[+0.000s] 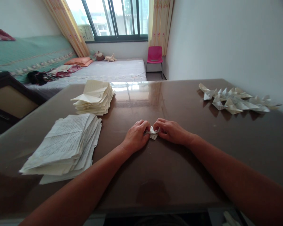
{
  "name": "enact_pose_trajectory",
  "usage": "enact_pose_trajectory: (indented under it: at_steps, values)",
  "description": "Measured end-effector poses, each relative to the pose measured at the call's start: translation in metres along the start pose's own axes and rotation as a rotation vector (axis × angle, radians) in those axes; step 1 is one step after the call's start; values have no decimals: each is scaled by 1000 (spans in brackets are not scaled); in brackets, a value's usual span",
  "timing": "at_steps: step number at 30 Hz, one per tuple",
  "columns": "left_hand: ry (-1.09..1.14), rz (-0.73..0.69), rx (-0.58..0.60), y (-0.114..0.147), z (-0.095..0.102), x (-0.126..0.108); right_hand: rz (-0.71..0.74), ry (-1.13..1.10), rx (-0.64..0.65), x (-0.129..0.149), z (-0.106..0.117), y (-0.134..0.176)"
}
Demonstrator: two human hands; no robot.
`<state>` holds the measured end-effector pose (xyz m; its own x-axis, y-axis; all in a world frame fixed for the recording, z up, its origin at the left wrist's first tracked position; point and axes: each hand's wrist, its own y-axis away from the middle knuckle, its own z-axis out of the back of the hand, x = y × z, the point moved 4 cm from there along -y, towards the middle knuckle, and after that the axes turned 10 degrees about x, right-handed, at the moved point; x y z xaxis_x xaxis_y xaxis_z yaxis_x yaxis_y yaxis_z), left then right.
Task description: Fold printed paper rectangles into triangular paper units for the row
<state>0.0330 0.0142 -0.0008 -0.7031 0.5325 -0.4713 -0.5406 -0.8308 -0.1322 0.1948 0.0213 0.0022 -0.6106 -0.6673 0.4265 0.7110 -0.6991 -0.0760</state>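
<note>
A small folded piece of paper [153, 133] with writing on it is pinched between both hands, low over the middle of the brown table. My left hand [137, 135] grips its left side, fingers curled. On its right side the fingers of my right hand [171, 130] close in the same way. Parts of the paper are hidden behind the fingertips. To the left lies a stack of handwritten sheets [66, 138], with a second stack of yellowish paper [93, 97] behind it. Several folded paper pieces [235, 99] with pointed tips rest at the far right.
The glossy brown table [136, 185] reflects the window light. A white wall [226, 40] runs along its right side. Beyond the far edge are a bed [127, 69] and a pink chair [155, 56]. A dark cabinet [11, 97] stands at the left.
</note>
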Motion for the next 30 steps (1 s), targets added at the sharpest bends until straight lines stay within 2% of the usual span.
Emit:
enact_pose_trajectory:
  at_steps: [7, 18, 22, 30]
  values:
    - [73, -78, 127, 8, 12, 1, 52, -63, 85, -2, 8, 4]
    - [-170, -158, 196, 17, 16, -8, 91, 17, 121, 4, 16, 7]
    - [-272, -148, 154, 18, 16, -12, 109, 6, 99, 3, 14, 7]
    - [-257, -148, 124, 17, 8, -15, 96, -60, 72, -7, 7, 3]
